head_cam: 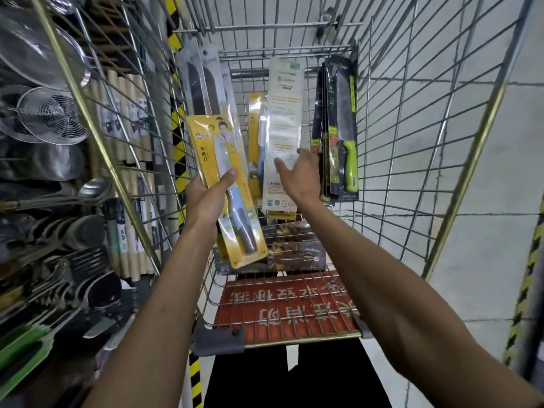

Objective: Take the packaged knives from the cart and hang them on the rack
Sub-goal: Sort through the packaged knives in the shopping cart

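Note:
My left hand (207, 198) grips a yellow-carded packaged knife (226, 184) with a dark handle, held over the wire cart (412, 142). My right hand (300, 175) reaches into the cart and touches the lower part of a tall pale packaged knife (284, 113) that stands with its printed back toward me; the fingers are spread on the card. More packaged knives stand in the cart: green-handled ones (343, 128) at the right, dark-bladed ones (203, 86) at the left, yellow ones (255, 125) behind.
A wire rack (44, 119) at the left holds strainers, ladles, spatulas and rolled packs. The cart's red child-seat flap (288, 307) lies close to me. A pale tiled wall (485, 201) stands at the right. Clear packs (294, 245) lie on the cart bottom.

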